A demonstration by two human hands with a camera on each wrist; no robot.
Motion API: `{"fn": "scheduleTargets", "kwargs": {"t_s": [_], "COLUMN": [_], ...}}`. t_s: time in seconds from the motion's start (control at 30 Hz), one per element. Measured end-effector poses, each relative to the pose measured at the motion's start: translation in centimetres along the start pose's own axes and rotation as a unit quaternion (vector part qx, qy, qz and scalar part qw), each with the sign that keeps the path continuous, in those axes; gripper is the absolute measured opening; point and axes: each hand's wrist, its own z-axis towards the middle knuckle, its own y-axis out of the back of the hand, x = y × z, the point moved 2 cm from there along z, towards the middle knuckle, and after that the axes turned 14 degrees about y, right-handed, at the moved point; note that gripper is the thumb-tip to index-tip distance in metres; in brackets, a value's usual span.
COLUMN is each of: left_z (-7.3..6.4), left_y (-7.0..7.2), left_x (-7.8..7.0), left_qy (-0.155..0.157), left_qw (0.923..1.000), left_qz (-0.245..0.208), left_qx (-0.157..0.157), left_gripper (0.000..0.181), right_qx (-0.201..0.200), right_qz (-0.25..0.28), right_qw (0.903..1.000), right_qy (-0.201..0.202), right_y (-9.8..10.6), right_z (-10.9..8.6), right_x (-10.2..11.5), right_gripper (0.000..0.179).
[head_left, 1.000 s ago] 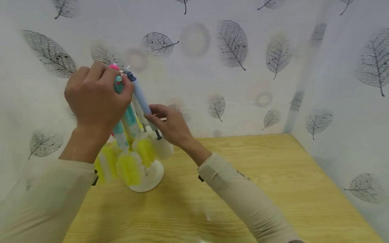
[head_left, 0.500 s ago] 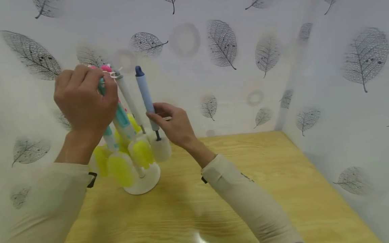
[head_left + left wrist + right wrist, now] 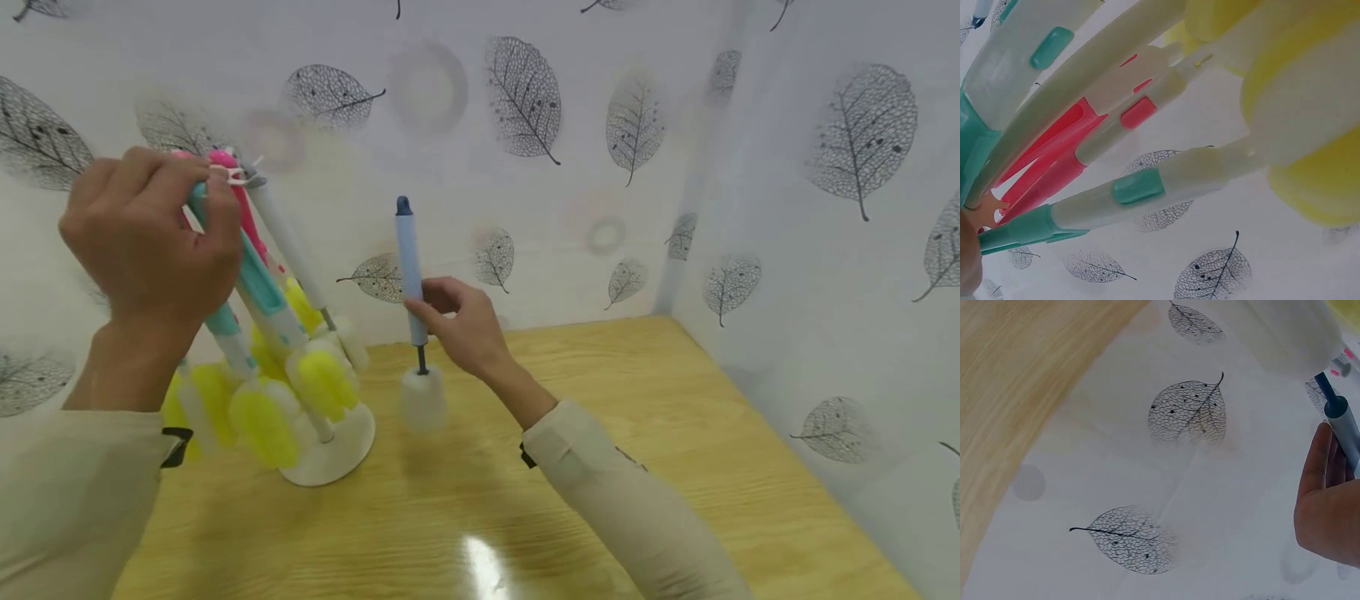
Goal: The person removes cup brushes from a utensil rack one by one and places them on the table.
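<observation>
Left hand (image 3: 150, 237), at left: fingers are curling around the top of the white stand (image 3: 345, 454), the exact hold partly hidden. Turquoise-handled brushes (image 3: 262, 283): hanging around the stand, among yellow sponge heads (image 3: 266, 425). Grey-handled brush (image 3: 288, 237): leaning on the far right side. Blue-handled brush (image 3: 408, 267): standing nearly upright, right of the stand and apart, white sponge head (image 3: 422, 400) pointing down over the wooden table (image 3: 600, 433). Right hand (image 3: 468, 329): thumb and fingers are pinching the blue handle.

My right hand (image 3: 1330, 512) holds the brush (image 3: 1337, 407) by its grey handle (image 3: 1345, 432), white head (image 3: 1297, 334) at the other end; between it and the slanting edge of the wooden worktop (image 3: 1022, 375) I see leaf-printed wall (image 3: 1104, 469).
</observation>
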Motion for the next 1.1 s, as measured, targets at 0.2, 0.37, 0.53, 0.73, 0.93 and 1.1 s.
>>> {"fn": "scheduleTargets", "kwargs": {"t_s": [0.2,0.37,0.53,0.73,0.93,1.1], "left_z": [0.1,0.2,0.3,0.5,0.5,0.4], "left_y": [-0.2,-0.3,-0.5,-0.6,-0.5,-0.6], "left_x": [0.3,0.5,0.6,0.9,1.0,1.1], "left_qy": [-0.004,-0.001,0.006,0.01,0.019,0.02], "left_qw": [1.0,0.9995,0.9981,0.9972,0.9963,0.9959], "left_qz": [-0.006,-0.026,-0.048,-0.064,-0.074,-0.076], "left_qx": [-0.001,-0.017,-0.038,-0.038,-0.037,-0.046], "left_gripper": [0.048,0.044,0.04,0.039,0.037,0.037], "right_qx": [0.037,0.056,0.059,0.076,0.102,0.116], "right_qz": [0.002,0.013,0.036,0.048,0.034,0.003], "right_qw": [0.9948,0.9839,0.9735,0.9626,0.9537,0.9497], "right_qy": [-0.095,-0.169,-0.218,-0.255,-0.281,-0.291], "right_y": [0.4,0.3,-0.4,-2.2,-3.8,-4.3], "right_z": [-2.2,-3.8,-4.9,-5.9,-6.7,-7.0], "right_x": [-2.7,-5.0,-7.0,-8.9,-10.3,-10.8], "right_gripper": [0.035,0.031,0.031,0.026,0.024,0.026]}}
